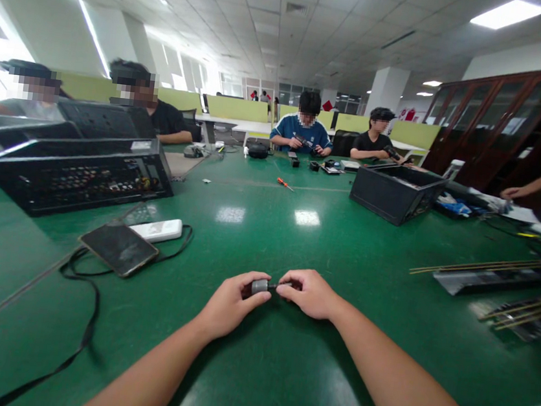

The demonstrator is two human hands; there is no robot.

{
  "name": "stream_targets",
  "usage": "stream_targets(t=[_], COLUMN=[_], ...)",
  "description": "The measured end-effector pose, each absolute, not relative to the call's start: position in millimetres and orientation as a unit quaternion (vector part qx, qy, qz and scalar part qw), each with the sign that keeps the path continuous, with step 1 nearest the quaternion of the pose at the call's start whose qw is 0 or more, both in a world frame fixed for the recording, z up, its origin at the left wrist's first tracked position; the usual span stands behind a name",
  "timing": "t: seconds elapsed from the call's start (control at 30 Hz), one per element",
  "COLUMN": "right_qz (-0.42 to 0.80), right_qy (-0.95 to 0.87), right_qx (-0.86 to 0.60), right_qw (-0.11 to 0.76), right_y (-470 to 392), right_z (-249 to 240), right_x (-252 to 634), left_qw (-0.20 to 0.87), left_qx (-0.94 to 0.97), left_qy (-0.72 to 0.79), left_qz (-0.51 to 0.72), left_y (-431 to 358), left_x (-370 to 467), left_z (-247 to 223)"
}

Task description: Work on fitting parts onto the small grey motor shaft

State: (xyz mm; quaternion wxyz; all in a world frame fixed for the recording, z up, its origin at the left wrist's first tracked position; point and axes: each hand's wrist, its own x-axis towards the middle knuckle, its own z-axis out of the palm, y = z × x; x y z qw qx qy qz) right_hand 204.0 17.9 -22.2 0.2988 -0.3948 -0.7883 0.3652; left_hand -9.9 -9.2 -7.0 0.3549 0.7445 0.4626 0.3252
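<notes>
Near the middle of the green table, my left hand (pixel 232 303) is closed round a small grey metal cylinder (pixel 260 286), thumb in front and fingers behind. A thin dark shaft sticks out of the cylinder's right end. My right hand (pixel 309 293) pinches at the far end of this shaft, and its fingers cover whatever else is there. Both hands are close together, just above the table (pixel 267 229).
At left lie a dark phone (pixel 119 247), a white power bank (pixel 160 229) and a black strap (pixel 91 319). Black cases (pixel 83 172) (pixel 393 194) stand on both sides. An orange screwdriver (pixel 283 183) lies ahead; thin rods (pixel 488 264) lie right. Several people sit opposite.
</notes>
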Motion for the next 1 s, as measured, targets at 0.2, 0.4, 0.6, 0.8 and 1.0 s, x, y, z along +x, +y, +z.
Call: stream_targets(t=[0.2, 0.4, 0.6, 0.8, 1.0], right_qz=[0.376, 0.381, 0.376, 0.372, 0.386], right_qy=[-0.785, -0.780, -0.783, -0.782, -0.777], right_qx=[-0.394, -0.398, -0.401, -0.405, -0.400], right_qw=[0.297, 0.297, 0.293, 0.292, 0.296], right_y=[17.5, 18.0, 19.1, 19.8, 20.0], right_z=[-22.1, -22.6, -22.3, -23.7, -23.9], right_x=[204.4, 206.1, 206.6, 206.6, 206.5], left_qw=[0.345, 0.345, 0.348, 0.349, 0.354], left_qx=[0.745, 0.743, 0.741, 0.740, 0.738], left_qy=[0.469, 0.471, 0.475, 0.473, 0.473], left_qz=[0.326, 0.326, 0.322, 0.326, 0.327], left_y=[-9.9, -9.5, -9.1, -8.5, -7.9], left_x=[-9.4, -10.5, -10.8, -10.7, -11.2], left_z=[-7.3, -7.6, -6.4, -7.3, -8.0])
